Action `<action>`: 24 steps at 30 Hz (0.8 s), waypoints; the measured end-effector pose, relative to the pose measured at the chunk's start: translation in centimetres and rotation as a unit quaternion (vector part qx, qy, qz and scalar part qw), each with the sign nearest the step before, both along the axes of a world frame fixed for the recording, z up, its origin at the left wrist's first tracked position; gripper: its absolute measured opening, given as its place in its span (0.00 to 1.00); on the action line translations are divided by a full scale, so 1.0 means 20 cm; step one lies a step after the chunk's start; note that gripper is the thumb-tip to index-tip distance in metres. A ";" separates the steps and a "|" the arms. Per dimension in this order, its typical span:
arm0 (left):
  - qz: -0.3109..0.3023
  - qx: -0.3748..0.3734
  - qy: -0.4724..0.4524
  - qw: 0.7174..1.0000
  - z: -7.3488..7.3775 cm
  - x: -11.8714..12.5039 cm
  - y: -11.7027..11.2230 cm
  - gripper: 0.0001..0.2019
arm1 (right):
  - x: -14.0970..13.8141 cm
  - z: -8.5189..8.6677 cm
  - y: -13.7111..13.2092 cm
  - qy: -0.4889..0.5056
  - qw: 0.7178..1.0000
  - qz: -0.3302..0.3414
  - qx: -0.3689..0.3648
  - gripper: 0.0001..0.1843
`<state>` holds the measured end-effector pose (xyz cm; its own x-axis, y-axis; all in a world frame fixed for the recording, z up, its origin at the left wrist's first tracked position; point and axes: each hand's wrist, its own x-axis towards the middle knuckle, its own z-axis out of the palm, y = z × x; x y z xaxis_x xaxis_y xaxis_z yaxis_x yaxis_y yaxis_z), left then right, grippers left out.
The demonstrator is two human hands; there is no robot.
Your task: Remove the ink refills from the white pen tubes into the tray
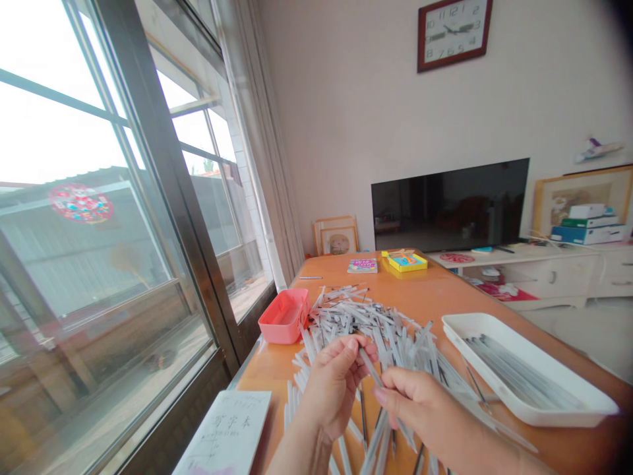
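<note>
Between my two hands is a translucent white pen barrel (pixel 370 367), slanting down to the right. My left hand (pixel 333 376) is closed, its thumb and fingers pinching around the barrel's upper end. Lower down, my right hand (pixel 420 396) is closed around the same barrel; the fingers hide part of it. Whether a refill sits inside cannot be made out. Beneath and beyond both hands spreads a loose pile of pen barrels (pixel 341 316), with dark refills mixed in. A black refill (pixel 364 419) lies under my hands.
Right of the pile stands a white tray (pixel 452 323) with several pens lying lengthwise. A pink basket (pixel 281 330) is at the left table edge, near the window. A notebook (pixel 227 429) lies front left. Farther back are a booklet (pixel 362 266) and a yellow box (pixel 408 264).
</note>
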<state>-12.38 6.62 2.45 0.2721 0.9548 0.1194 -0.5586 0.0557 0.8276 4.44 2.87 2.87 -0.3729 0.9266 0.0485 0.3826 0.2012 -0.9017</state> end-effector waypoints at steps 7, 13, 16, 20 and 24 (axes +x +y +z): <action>0.054 -0.057 0.022 0.997 -0.02 0.02 0.00 0.16 | -0.01 -0.09 0.03 -0.045 0.993 -0.053 0.097 0.17; 0.044 -0.033 0.013 0.998 -0.01 0.01 0.00 0.13 | 0.01 -0.04 0.00 0.010 0.999 -0.001 0.031 0.19; 0.024 -0.032 -0.013 0.999 0.00 0.00 -0.01 0.11 | 0.02 0.02 -0.01 0.065 0.997 0.047 -0.016 0.23; -0.017 -0.039 -0.034 0.999 0.02 -0.01 -0.02 0.13 | 0.02 0.03 -0.01 0.100 0.992 0.065 -0.027 0.25; 0.019 -0.055 -0.021 0.998 0.00 0.01 0.00 0.16 | 0.01 0.02 -0.01 0.046 0.999 0.011 -0.026 0.23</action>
<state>-12.27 6.52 2.50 0.2320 0.9724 0.0235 -0.5960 0.1230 0.7935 4.59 2.70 3.19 -0.3899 0.9202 0.0344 0.2944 0.1599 -0.9422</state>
